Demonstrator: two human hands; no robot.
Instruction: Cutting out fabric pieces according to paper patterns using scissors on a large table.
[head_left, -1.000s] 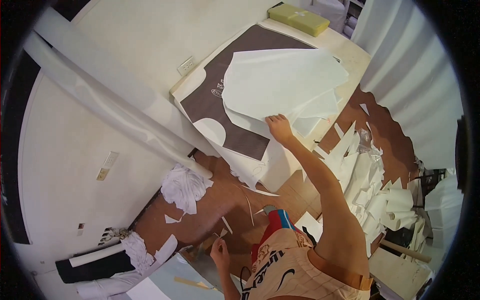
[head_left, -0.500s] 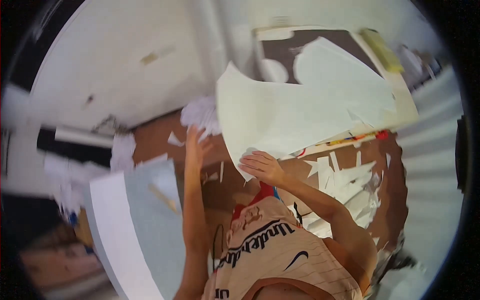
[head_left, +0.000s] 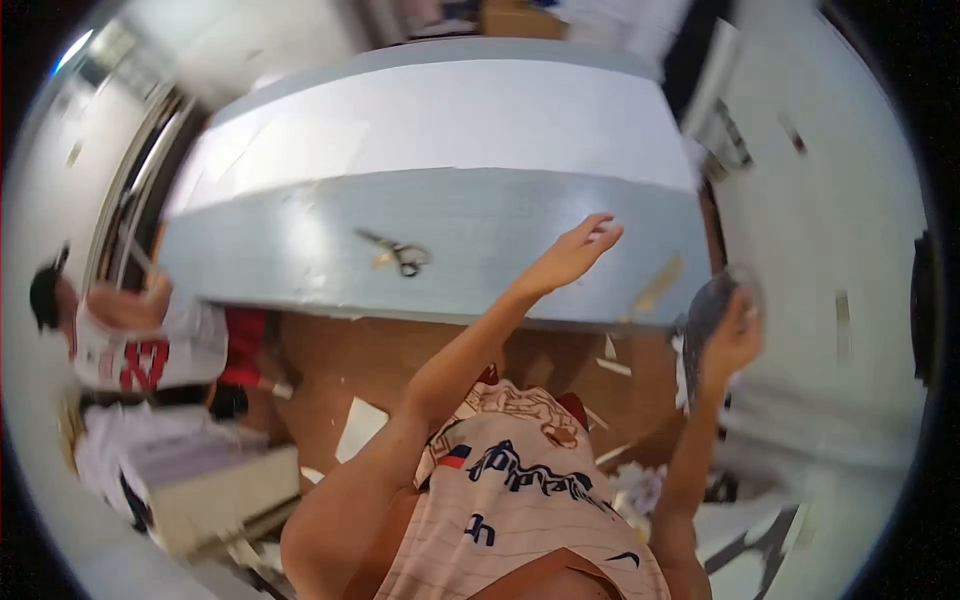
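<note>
A long blue-grey table (head_left: 300, 235) stretches across in front of me, with a white sheet (head_left: 450, 115) spread along its far part. My left hand (head_left: 575, 255) hovers over the near part of the table with its fingers stretched out, holding nothing. Scissors with dark handles (head_left: 408, 258) lie to its left, and a tan strip (head_left: 655, 287) lies to its right. Beyond the table's right end is my right hand (head_left: 735, 335), smeared by motion. Beside and behind its fingers shows a dark grey rounded thing (head_left: 705, 300); I cannot tell whether the hand holds it.
At the far left a person in a white sleeveless top (head_left: 150, 345) bends near the table's end. A pale box-like thing (head_left: 225, 500) stands at the lower left. White scraps, among them a larger piece (head_left: 360, 428), lie on the brown floor (head_left: 330, 360).
The view has swung round to the table and the scissors. My right hand has let go of the large white sheet, which is out of view, and my left hand is now above the table.
</note>
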